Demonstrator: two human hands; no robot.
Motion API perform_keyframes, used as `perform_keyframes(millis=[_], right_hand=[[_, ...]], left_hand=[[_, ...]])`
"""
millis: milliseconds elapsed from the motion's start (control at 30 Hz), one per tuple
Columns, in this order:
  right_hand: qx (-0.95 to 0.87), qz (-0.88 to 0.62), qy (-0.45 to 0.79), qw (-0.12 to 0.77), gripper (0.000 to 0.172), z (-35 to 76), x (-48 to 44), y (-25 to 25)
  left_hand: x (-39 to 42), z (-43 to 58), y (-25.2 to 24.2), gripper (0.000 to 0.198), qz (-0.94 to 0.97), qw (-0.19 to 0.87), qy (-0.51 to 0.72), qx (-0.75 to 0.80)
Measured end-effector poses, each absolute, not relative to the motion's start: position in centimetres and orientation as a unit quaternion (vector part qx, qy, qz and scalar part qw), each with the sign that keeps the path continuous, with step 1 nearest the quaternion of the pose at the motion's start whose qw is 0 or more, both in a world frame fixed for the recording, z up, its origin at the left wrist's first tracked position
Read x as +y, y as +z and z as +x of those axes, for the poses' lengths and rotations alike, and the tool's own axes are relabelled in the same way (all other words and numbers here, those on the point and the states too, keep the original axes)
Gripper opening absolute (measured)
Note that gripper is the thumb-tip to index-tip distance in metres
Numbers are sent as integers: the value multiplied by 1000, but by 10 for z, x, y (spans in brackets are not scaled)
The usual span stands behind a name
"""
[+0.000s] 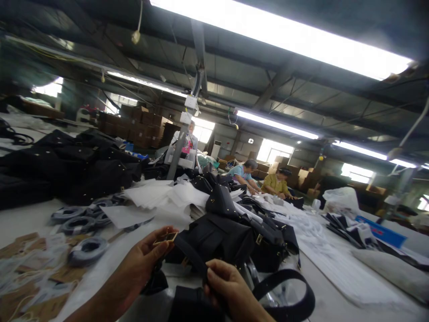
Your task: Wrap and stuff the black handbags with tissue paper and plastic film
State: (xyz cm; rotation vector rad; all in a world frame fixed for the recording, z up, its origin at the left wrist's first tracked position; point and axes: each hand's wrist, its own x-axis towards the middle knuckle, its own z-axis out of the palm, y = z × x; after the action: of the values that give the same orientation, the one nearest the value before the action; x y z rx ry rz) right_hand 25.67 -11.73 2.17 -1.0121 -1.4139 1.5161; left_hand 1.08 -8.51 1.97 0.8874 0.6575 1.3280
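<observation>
Black strap (191, 254): end beside gold-toned rectangular buckle (170, 234); threading we cannot confirm.
Left hand (150, 251): nearly closed, pinching buckle.
Right hand (229, 284): closed around strap.

A factory workshop: black bags (219, 235) heap the tabletop (330, 290) just beyond the hands (147, 252) (229, 281), co-workers (241, 172) bend farther off, stacked cartons (136, 125) stand far beyond leftward, and tube lights (281, 33) run overhead.

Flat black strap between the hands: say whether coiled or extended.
Extended: the flat black strap runs nearly straight from beside the gold rectangular buckle in the left hand to the right hand.
</observation>
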Motion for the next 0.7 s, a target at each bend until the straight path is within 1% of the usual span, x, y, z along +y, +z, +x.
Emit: perform_keyframes(millis=[100, 200, 267, 367, 467, 567, 633, 700], right_hand=[[-560, -379, 626, 389, 59, 254, -114, 17], [-560, -371, 647, 361, 61, 247, -112, 13], [-555, -373, 647, 366, 62, 241, -111, 11], [-555, -381, 637, 377, 62, 234, -110, 13], [-580, -421, 596, 362, 64, 235, -109, 21], [-612, -472, 513, 374, 63, 246, -113, 29], [-624, -493, 460, 395, 61, 255, -120, 33], [-625, -509, 429, 408, 59, 263, -130, 33]], left_hand=[[-91, 11, 28, 58, 389, 650, 582, 296], [-98, 11, 33, 63, 374, 666, 570, 302], [-99, 10, 32, 60, 376, 679, 555, 300], [-96, 6, 28, 51, 380, 682, 556, 285], [-91, -4, 26, 44, 398, 662, 563, 293], [-90, -21, 22, 37, 440, 635, 557, 306], [-94, -37, 18, 40, 458, 641, 546, 285], [-99, -54, 11, 49, 471, 662, 522, 258]])
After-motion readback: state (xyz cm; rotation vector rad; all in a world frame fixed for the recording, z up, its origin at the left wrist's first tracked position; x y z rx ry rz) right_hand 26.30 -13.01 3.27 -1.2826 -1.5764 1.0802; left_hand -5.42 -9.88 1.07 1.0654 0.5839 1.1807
